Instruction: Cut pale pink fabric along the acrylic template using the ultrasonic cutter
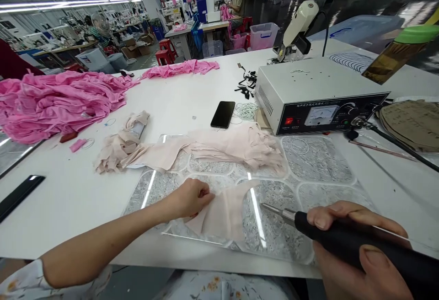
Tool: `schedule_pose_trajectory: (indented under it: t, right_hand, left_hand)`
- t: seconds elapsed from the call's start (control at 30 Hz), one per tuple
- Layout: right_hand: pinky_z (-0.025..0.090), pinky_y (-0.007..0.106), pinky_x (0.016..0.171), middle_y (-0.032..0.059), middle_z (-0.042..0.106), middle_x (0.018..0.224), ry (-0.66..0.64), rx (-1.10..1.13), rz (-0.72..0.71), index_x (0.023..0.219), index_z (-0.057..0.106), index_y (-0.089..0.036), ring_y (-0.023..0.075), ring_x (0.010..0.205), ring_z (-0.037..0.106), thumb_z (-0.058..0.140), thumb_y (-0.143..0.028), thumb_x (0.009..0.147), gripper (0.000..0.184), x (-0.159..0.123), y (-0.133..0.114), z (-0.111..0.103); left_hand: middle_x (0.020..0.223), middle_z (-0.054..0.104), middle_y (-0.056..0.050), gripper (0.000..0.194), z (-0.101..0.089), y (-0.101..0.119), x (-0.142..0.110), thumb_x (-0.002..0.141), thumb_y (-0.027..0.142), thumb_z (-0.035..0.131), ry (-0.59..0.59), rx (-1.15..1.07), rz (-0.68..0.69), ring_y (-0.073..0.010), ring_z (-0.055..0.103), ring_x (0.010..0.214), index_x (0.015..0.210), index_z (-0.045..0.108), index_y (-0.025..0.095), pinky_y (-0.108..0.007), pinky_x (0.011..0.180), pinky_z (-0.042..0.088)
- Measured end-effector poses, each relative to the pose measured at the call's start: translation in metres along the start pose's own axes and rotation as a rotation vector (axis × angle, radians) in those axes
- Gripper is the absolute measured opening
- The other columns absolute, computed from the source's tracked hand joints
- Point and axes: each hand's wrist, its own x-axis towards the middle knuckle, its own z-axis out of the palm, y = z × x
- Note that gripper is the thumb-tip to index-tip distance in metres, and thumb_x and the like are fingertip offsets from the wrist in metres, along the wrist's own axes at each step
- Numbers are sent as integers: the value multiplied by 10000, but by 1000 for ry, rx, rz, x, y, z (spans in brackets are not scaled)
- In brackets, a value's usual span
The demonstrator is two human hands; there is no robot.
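Observation:
My left hand (192,198) is closed in a pinch on the edge of a pale pink fabric piece (224,213) that lies on a clear acrylic cutting plate (322,160). My right hand (360,254) is wrapped round a black handheld cutting tool (346,240), whose metal tip (270,209) points left at the fabric's right edge. A stack of more pale pink pieces (219,149) lies across the back of the plate.
A white control box (308,94) with a dial stands right of centre, a black phone (222,114) beside it. Bright pink fabric (58,101) is heaped at the left. Brown paper patterns (411,124) lie at the right. A person sits sewing far behind.

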Motion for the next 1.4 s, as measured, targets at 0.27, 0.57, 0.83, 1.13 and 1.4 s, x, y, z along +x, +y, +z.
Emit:
schedule_pose_trajectory:
  t: [0.27,0.57,0.83,1.13,1.4]
  right_hand:
    - [516,370,551,25,578,812,-27,59,60,891,648,-209,150,589,559,599,-275,757,158,-7,-1,-3]
    - [463,301,475,4,576,757,86,137,89,843,668,-196,122,537,540,601,-270,690,181,-11,-8,-14]
    - [447,288,447,8,594,748,177,133,96,820,669,-187,113,496,534,615,-310,665,205,-18,-9,-21]
    - [449,290,473,4,575,775,225,166,84,819,648,-194,105,515,521,584,-293,666,193,-25,-7,-15]
    - [448,282,465,2,592,763,244,162,55,801,654,-196,103,509,523,572,-283,654,190,-25,-8,-15]
  left_hand:
    - [1431,500,-114,305,-2,-9,8,1010,246,453,44,223,707,-277,447,1347,1284,583,214,-448,1080,403]
    - [1361,546,-186,370,51,19,-17,1007,294,452,411,325,398,-347,543,1230,1338,526,147,-456,865,523]
    - [1277,597,-191,362,56,36,-14,992,326,463,458,333,347,-329,602,1057,1262,574,113,-436,763,528]
    - [1210,603,-203,375,53,36,-13,997,344,452,462,280,374,-297,596,955,1252,559,91,-431,734,540]
    - [1108,611,-124,214,35,49,26,988,172,447,237,25,540,-201,591,896,1104,623,141,-358,777,527]
